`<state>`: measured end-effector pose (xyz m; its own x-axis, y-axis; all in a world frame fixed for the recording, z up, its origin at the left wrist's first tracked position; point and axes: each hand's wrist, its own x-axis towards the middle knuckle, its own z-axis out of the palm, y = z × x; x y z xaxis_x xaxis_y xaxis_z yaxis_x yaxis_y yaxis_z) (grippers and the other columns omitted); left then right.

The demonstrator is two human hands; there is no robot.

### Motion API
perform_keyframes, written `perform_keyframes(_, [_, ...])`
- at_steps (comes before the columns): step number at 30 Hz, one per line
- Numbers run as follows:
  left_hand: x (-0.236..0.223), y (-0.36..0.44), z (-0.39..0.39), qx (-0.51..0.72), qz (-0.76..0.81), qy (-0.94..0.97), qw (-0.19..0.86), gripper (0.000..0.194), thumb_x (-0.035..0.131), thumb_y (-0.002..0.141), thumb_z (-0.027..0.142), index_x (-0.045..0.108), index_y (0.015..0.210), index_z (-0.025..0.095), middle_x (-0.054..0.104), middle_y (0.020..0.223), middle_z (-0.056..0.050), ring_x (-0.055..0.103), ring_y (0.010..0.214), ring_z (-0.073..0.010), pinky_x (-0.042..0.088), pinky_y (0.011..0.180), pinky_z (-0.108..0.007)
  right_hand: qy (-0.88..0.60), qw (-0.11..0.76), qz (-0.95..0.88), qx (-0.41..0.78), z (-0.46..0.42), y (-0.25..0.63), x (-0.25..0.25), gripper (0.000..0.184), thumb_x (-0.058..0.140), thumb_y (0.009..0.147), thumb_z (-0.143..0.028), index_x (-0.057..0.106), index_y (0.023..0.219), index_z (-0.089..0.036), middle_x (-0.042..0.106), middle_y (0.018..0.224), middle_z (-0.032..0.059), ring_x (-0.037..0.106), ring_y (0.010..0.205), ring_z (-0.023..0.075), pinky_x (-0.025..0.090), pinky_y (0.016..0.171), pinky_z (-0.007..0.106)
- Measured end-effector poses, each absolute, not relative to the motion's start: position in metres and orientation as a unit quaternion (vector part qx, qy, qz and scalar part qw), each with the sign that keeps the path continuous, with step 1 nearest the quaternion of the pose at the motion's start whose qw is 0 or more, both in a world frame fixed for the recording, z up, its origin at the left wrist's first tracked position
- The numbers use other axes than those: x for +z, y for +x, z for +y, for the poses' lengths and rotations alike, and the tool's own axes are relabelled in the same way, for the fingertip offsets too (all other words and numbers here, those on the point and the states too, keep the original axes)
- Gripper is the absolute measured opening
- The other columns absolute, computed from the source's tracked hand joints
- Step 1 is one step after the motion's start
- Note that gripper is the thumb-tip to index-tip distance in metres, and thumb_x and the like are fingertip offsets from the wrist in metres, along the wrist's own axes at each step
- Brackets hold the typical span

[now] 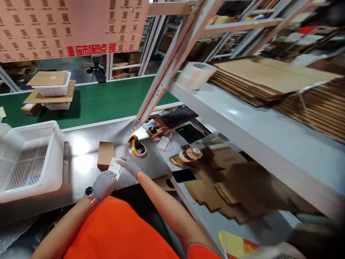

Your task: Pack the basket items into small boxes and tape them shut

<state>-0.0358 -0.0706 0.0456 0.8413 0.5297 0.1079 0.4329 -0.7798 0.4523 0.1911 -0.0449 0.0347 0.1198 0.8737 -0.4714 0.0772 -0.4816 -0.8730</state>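
Orange cloth from the person's shirt is nearest of all, just below the fingers. Far left of the fingers, a big white basket full of little holes stands on the shiny metal table. Beyond it, well away from the fingers, small white baskets and flat cardboard sit on a green belt. I see a brown box on the table, just past the left fingers. The left hand has a gray glove and a watch, and its fingers pinch the low end of a white paper slip. The slip is between both hands, by the box's near corner; I can't tell if they touch. The right hand, gloved too, has its fingers clamped on the slip's upper right edge. Just past those fingers lies a tape roll. Farther right of them are a brown bottle and a black phone.
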Motion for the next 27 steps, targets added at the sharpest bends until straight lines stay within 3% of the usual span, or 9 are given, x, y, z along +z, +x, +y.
perform_keyframes(2, [0.036, -0.039, -0.058, 0.117, 0.269, 0.937, 0.191, 0.022, 0.062, 0.104, 0.007, 0.08, 0.096, 0.018, 0.082, 0.113, -0.017, 0.076, 0.114, -0.0321, 0.063, 0.101, -0.048, -0.669, 0.352, -0.414, 0.507, -0.023, 0.186, 0.036, 0.017, 0.082, 0.085, -0.029, 0.075, 0.07, -0.022, 0.077, 0.084, 0.0014, 0.07, 0.094, 0.0238, 0.056, 0.096, 0.037])
perform_keyframes(6, [0.018, -0.033, -0.03, 0.142, 0.322, 0.914, 0.203, 0.022, 0.065, 0.102, 0.005, 0.082, 0.094, 0.015, 0.081, 0.116, -0.02, 0.075, 0.119, -0.0349, 0.062, 0.105, -0.051, -0.682, 0.323, -0.569, 0.325, 0.022, 0.178, 0.036, 0.018, 0.083, 0.086, -0.02, 0.074, 0.07, -0.021, 0.082, 0.125, 0.0102, 0.065, 0.13, 0.0294, 0.047, 0.121, 0.044])
perform_keyframes(11, [-0.005, -0.011, 0.002, 0.133, 0.398, 0.883, 0.208, 0.017, 0.072, 0.098, 0.003, 0.085, 0.091, 0.012, 0.081, 0.116, -0.025, 0.075, 0.121, -0.0381, 0.062, 0.107, -0.056, -0.677, 0.286, -0.616, 0.283, 0.064, 0.174, 0.02, 0.024, 0.083, 0.093, -0.025, 0.073, 0.071, -0.02, 0.079, 0.138, 0.0137, 0.062, 0.138, 0.0316, 0.048, 0.12, 0.046])
perform_keyframes(13, [-0.013, -0.001, 0.007, 0.122, 0.424, 0.873, 0.21, 0.014, 0.076, 0.094, 0.002, 0.087, 0.098, 0.009, 0.081, 0.122, -0.029, 0.076, 0.126, -0.0418, 0.061, 0.111, -0.058, -0.674, 0.273, -0.625, 0.286, 0.075, 0.177, 0.009, 0.019, 0.081, 0.095, -0.026, 0.078, 0.078, -0.02, 0.078, 0.142, 0.0149, 0.06, 0.143, 0.0335, 0.046, 0.123, 0.048])
perform_keyframes(15, [-0.018, 0.007, 0.005, 0.119, 0.442, 0.863, 0.213, 0.024, 0.075, 0.093, 0.0, 0.088, 0.112, 0.006, 0.079, 0.134, -0.033, 0.074, 0.137, -0.0459, 0.057, 0.12, -0.06, -0.672, 0.26, -0.63, 0.289, 0.084, 0.181, -0.003, 0.01, 0.08, 0.095, -0.026, 0.084, 0.09, -0.018, 0.075, 0.147, 0.0158, 0.057, 0.147, 0.0353, 0.044, 0.127, 0.05])
perform_keyframes(17, [-0.021, 0.011, -0.003, 0.121, 0.46, 0.853, 0.216, 0.034, 0.073, 0.095, 0.002, 0.085, 0.126, 0.004, 0.073, 0.149, -0.036, 0.067, 0.15, -0.0491, 0.05, 0.129, -0.063, -0.684, 0.251, -0.623, 0.284, 0.09, 0.185, -0.015, 0.022, 0.081, 0.094, -0.027, 0.086, 0.112, -0.016, 0.072, 0.152, 0.0191, 0.056, 0.149, 0.0376, 0.044, 0.128, 0.052])
perform_keyframes(20, [-0.024, 0.013, -0.018, 0.136, 0.48, 0.827, 0.258, 0.044, 0.078, 0.096, 0.013, 0.081, 0.139, 0.005, 0.06, 0.166, -0.038, 0.052, 0.163, -0.0527, 0.038, 0.137, -0.068, -0.699, 0.248, -0.618, 0.26, 0.092, 0.183, -0.03, 0.051, 0.077, 0.097, -0.028, 0.075, 0.144, -0.01, 0.065, 0.161, 0.0268, 0.053, 0.155, 0.0418, 0.04, 0.133, 0.059])
perform_keyframes(24, [-0.025, 0.004, -0.037, 0.152, 0.485, 0.802, 0.315, 0.06, 0.08, 0.087, 0.014, 0.076, 0.147, 0.004, 0.054, 0.171, -0.038, 0.043, 0.168, -0.0538, 0.026, 0.143, -0.068, -0.621, 0.239, -0.69, 0.285, 0.075, 0.163, -0.043, 0.059, 0.071, 0.097, -0.021, 0.069, 0.155, -0.01, 0.062, 0.169, 0.0249, 0.048, 0.163, 0.0389, 0.031, 0.14, 0.055])
perform_keyframes(27, [-0.026, -0.014, -0.053, 0.13, 0.51, 0.788, 0.318, 0.053, 0.069, 0.09, 0.009, 0.081, 0.141, 0.013, 0.064, 0.167, -0.029, 0.053, 0.164, -0.048, 0.031, 0.142, -0.066, -0.557, 0.205, -0.748, 0.297, 0.063, 0.147, -0.045, 0.069, 0.077, 0.095, -0.029, 0.066, 0.161, -0.014, 0.058, 0.174, 0.023, 0.044, 0.168, 0.0398, 0.022, 0.145, 0.056])
